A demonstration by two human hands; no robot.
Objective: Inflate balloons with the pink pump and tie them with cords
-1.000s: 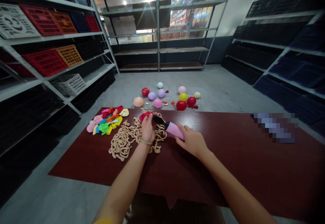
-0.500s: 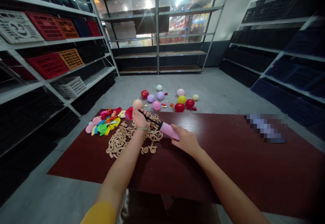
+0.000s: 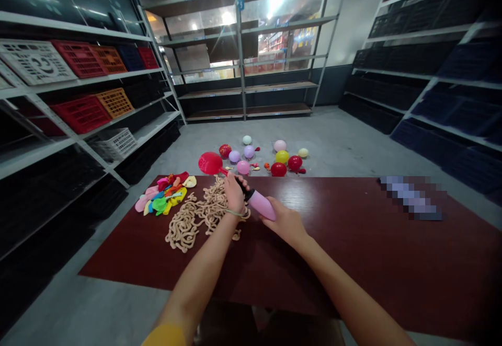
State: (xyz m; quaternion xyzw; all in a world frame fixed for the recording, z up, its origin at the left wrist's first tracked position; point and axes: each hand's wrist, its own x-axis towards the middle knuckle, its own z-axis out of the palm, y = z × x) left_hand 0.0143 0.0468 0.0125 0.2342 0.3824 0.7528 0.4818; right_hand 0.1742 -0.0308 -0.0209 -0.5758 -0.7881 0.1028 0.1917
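Recording, from the head view, a pink plastic hand pump (image 3: pixel 261 204) held above the dark red table (image 3: pixel 333 252) at centre frame, its long axis angled up-left, its black nozzle (image 3: pixel 248 188) toward a rounded red latex balloon (image 3: pixel 210 163). The left hand (image 3: pixel 236 194) is closed around the nozzle; the right hand (image 3: pixel 283 226) curls around the smooth pump body. Coiled beige twisting balloons (image 3: pixel 188 231) lie just left, flat multicoloured balloons (image 3: pixel 162 199) beyond; inflated balloons (image 3: pixel 278 169) dot the floor past the table edge.

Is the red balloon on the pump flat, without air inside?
No, the red balloon is rounded with air, held by the left hand at the pump's nozzle.
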